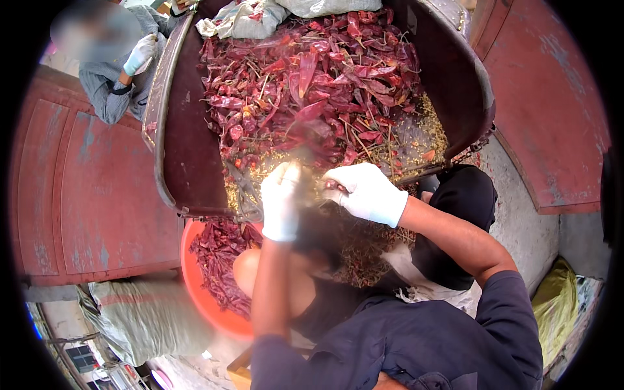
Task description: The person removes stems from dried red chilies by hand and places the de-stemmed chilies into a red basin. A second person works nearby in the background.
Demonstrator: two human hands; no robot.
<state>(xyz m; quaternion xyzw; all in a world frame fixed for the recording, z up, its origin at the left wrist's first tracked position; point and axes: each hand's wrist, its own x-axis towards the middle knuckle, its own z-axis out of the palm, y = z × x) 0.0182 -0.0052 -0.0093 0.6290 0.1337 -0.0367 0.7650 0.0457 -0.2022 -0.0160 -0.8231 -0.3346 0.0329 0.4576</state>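
Note:
Dried red chili peppers [312,83] lie heaped in a dark red metal cart bed [190,146], with yellow seeds [431,126] scattered on its floor. My left hand [280,197], in a white glove, is raised at the near edge of the bed. It is blurred and its fingers are curled; whether it holds anything is unclear. Facing it, my right hand [368,192], also gloved, pinches a dark red piece of dried chili [335,185] between thumb and fingers. A grey metal tool with a looped handle [251,212] lies partly behind my left hand.
An orange tub [192,278] of chilies stands below the cart at left. Stems and scraps [363,256] gather between my legs. A stuffed woven sack [146,317] lies lower left, a yellow sack [553,302] at right. Another person's gloved hand [141,54] is beyond the cart's left wall.

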